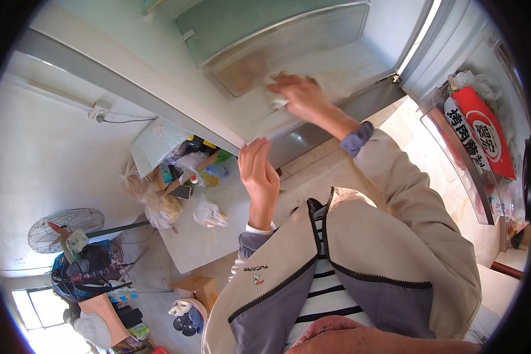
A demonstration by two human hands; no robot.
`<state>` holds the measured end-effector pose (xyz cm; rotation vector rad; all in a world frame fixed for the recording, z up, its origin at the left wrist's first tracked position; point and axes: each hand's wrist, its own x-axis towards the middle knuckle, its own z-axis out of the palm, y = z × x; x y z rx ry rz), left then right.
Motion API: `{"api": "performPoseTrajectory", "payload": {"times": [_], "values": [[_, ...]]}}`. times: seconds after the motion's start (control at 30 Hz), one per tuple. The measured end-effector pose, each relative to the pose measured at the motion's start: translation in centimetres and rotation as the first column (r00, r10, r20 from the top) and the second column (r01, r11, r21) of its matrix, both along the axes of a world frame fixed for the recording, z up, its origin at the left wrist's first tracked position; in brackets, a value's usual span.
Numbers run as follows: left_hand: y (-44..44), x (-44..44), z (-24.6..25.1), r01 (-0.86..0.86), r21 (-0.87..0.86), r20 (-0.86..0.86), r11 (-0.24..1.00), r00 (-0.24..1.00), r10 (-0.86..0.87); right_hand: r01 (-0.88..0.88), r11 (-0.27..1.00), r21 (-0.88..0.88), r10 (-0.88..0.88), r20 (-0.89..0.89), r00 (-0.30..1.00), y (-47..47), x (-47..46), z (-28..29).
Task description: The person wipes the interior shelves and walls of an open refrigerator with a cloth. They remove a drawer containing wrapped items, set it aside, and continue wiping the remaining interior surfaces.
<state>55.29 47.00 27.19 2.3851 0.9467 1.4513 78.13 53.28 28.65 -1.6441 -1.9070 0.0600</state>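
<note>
My right hand [304,98], blurred by motion, presses a whitish cloth [279,102] against the floor of an open refrigerator compartment [358,66]. Just behind the cloth is a clear plastic crisper drawer [287,53], with some reddish things showing dimly through its front. My left hand [261,181] holds nothing; its straightened fingers rest against the front corner of the refrigerator's side wall [194,95].
At right, the open door's clear shelf bin [458,163] holds a red packet [484,132] and plastic bags. On the left, a white table [203,243] carries bags, a bottle [217,171] and a phone [181,191]. Beyond stand a fan [66,230] and a cardboard box [199,290].
</note>
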Motion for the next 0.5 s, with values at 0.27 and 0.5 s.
{"api": "performPoseTrajectory", "payload": {"times": [0.27, 0.5], "values": [[-0.3, 0.2, 3.2, 0.136, -0.104, 0.194, 0.985, 0.974, -0.114, -0.113, 0.993, 0.022, 0.111, 0.079, 0.991, 0.5, -5.0, -0.8], [-0.4, 0.7, 3.0, 0.291, -0.096, 0.11, 0.952, 0.954, -0.28, 0.235, 0.967, -0.094, -0.198, 0.301, 0.933, 0.2, -1.6, 1.1]]}}
